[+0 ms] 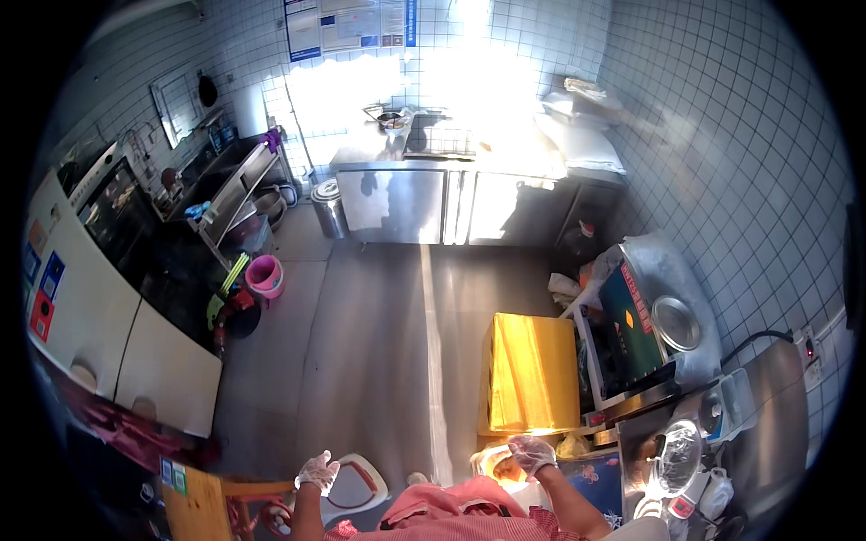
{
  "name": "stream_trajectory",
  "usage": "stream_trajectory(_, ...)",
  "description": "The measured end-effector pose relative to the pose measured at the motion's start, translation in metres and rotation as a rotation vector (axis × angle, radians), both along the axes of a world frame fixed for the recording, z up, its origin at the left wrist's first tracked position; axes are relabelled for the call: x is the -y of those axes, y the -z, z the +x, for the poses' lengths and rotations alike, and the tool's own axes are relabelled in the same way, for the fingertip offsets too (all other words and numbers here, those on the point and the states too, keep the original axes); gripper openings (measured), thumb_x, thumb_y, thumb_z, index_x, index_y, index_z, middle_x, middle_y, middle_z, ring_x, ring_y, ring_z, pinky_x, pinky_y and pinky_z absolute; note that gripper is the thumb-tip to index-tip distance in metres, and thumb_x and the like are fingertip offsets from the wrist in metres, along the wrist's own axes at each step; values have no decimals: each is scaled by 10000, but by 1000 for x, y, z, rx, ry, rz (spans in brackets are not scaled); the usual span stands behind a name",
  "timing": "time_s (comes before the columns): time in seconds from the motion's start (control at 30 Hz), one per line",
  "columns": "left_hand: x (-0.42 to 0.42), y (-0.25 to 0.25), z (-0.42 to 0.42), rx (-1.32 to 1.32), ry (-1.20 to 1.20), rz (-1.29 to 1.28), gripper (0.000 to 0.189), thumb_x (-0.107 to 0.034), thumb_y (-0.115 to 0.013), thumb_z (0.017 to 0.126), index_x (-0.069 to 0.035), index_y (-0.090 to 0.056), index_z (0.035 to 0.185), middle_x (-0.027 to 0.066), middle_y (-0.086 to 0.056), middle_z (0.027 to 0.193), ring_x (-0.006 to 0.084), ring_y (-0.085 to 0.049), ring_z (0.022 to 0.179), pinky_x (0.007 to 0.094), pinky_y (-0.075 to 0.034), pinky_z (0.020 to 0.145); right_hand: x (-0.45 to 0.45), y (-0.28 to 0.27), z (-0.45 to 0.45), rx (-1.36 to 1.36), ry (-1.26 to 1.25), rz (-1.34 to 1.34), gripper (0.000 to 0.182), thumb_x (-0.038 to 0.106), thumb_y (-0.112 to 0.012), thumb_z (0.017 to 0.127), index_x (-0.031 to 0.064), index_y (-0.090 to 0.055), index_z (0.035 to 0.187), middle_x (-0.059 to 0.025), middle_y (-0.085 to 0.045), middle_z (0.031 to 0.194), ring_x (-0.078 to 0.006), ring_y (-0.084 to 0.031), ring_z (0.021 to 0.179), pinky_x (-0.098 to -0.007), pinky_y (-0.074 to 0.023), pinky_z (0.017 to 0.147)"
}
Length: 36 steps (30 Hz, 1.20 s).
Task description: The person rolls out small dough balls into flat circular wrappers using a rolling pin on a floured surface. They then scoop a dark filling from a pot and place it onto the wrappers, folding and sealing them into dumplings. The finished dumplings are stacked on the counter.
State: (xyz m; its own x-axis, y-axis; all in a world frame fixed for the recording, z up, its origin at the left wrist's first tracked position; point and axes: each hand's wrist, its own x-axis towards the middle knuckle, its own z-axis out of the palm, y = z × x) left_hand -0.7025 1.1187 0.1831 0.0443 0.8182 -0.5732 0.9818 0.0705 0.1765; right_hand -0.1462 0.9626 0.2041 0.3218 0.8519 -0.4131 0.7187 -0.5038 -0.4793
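Both of my hands wear clear plastic gloves. My left hand is held out in the air with fingers apart and nothing in it. Close to its right in the picture is a white plastic stool or chair seat with a reddish-brown edge. My right hand is over the right side of a sunlit container with something orange inside. Its fingers are bent, and glare hides whether they hold anything. A pink apron or garment covers my front.
Beyond the right hand stands a yellow box. On the right-hand steel counter is a plastic-covered bowl. A wooden table or chair is at lower left. Farther off are a pink bucket, a steel bin and a steel cabinet.
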Motion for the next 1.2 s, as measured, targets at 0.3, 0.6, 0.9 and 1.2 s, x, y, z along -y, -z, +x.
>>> stream_trajectory(0.3, -255, -30, 109, 397, 197, 206, 396, -428, -646, 1065, -72, -659, 1237, 297, -750, 1153, 532, -692, 1136, 584, -565, 967, -7, 188, 138, 231, 441, -680, 435, 385, -701, 899, 205, -828, 1274, -128, -786, 1327, -329, -757, 1216, -464, -600, 997)
stream_trajectory(0.6, -583, 21, 245, 186, 278, 30, 531, -535, -650, 994, -129, -687, 1333, 235, -774, 1193, 497, -721, 1138, 575, -593, 974, -310, 192, 366, 339, 226, -611, 366, 352, -669, 984, 151, -809, 1255, -146, -756, 1332, -330, -745, 1189, -473, -626, 937)
stream_trajectory(0.9, -948, -26, 398, 852, -516, 55, 252, -323, -724, 1049, -77, -713, 997, 34, -759, 975, 223, -783, 949, 355, -623, 727, -864, 12, 323, -491, 388, 393, 215, 258, -696, 1078, 108, -793, 1197, -36, -793, 1087, -155, -729, 992, -285, -580, 885)
stream_trajectory(1.2, -1275, -91, 860, 1446, -624, -685, 245, -311, -766, 1047, -142, -706, 1214, 53, -789, 1180, 161, -751, 994, 300, -607, 820, -946, 88, 476, -678, 925, 591, 239, 166, -723, 1077, -44, -728, 1191, -48, -714, 919, -106, -654, 754, -252, -548, 693)
